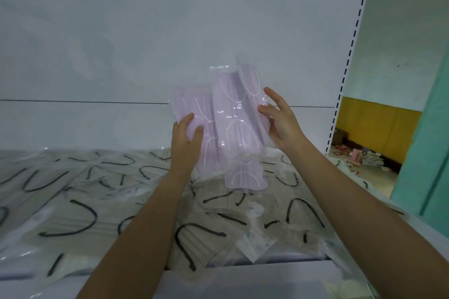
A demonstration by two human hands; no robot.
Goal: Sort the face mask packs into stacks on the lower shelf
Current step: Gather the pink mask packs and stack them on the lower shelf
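Several pink face mask packs (233,128) in clear plastic are held up above the shelf, fanned out and overlapping. My left hand (185,143) grips their left side, thumb in front. My right hand (279,121) holds the right edge of the packs, thumb on the front and fingers spread behind. Below them the shelf (243,272) is covered with many beige mask packs (121,201) with black ear loops, lying loose and overlapping.
A white back panel (145,43) rises behind the shelf. A slotted white upright (345,75) bounds the right side. Beyond it are a teal wall (427,128) and boxes scattered on the floor (364,158). The shelf's white front lip (243,274) runs along the bottom.
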